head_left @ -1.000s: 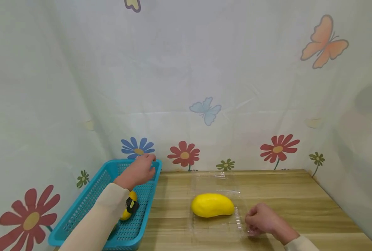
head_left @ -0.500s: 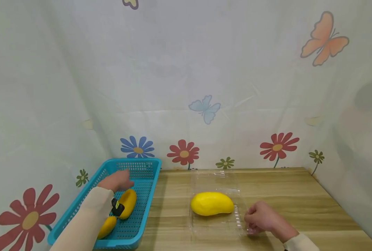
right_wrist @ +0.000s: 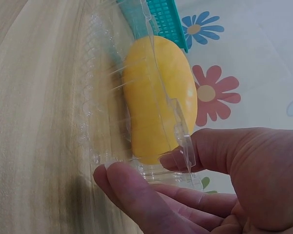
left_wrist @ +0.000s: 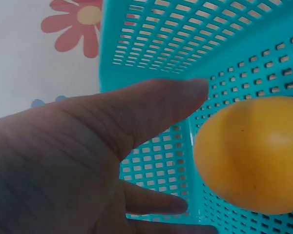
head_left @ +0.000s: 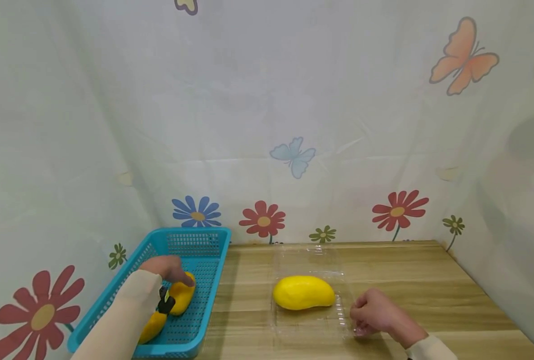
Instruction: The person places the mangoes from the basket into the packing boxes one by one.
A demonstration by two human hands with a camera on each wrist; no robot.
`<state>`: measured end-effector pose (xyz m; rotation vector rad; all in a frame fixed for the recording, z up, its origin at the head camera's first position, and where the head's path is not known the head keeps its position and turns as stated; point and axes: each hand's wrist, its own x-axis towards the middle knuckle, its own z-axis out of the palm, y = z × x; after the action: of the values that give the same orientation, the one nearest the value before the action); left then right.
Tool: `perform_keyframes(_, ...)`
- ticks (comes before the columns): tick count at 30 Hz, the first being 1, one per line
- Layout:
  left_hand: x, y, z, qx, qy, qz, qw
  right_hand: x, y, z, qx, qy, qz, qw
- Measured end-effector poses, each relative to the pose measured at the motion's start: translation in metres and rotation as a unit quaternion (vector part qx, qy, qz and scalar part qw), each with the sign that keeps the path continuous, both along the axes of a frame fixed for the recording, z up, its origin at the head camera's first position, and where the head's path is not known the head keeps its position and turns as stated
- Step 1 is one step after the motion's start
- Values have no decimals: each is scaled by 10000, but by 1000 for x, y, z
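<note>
My left hand (head_left: 170, 267) is down inside the blue plastic basket (head_left: 217, 285), over a yellow mango (head_left: 183, 300). In the left wrist view its thumb and fingers are extended, and the mango (left_wrist: 254, 156) lies just beyond the thumb tip. A second mango (head_left: 153, 327) is nearer the front of the basket, partly covered by the left wrist. Another mango (head_left: 304, 293) sits in a clear plastic clamshell box (head_left: 309, 327) whose lid lies folded back. My right hand (head_left: 377, 315) pinches the box's right edge; the right wrist view shows thumb and fingers on the clear rim (right_wrist: 185, 146).
The basket stands at the left of the wooden table (head_left: 406, 270), its holed walls rising around the left hand. Behind the table hangs a white curtain (head_left: 231, 125) printed with flowers and butterflies. A black wrist camera (head_left: 165, 302) sits at the left wrist.
My left hand has come from the basket's far right rim back to the left and down, to the mango inside. The right hand stays on the box edge.
</note>
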<state>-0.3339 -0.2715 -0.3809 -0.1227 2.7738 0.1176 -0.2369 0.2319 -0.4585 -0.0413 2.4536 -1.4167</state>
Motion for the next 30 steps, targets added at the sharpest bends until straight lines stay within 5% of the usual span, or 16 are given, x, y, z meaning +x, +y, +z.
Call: perform_keyframes(30,-4,-7,-25,614,-2,543,9966,1,1,-1,-149,120,209,9996)
